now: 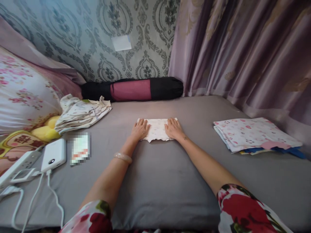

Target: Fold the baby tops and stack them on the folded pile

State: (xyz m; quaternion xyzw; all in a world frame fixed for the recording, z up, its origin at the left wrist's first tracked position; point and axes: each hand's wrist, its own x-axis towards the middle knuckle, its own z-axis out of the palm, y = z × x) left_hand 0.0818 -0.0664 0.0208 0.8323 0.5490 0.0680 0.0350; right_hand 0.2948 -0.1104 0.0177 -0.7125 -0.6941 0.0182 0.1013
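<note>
A small folded white cloth (157, 130) with a faint print lies flat on the grey bed sheet (160, 181), straight ahead of me. My left hand (141, 129) rests palm down on its left end, fingers stretched out. On the right end my right hand (173, 128) lies in the same way, fingers pointing away from me. Between the two hands the middle of the cloth shows, and its near edge looks wavy. The parts of the cloth under my palms are hidden.
Folded printed cloths (252, 132) are stacked at right. Crumpled light clothes (82, 111) lie at left beside a floral pillow (26, 90). Nearer are a white power bank (53, 155), a power strip (20, 165) and cables. A black and pink roll bag (131, 90) lies along the wall.
</note>
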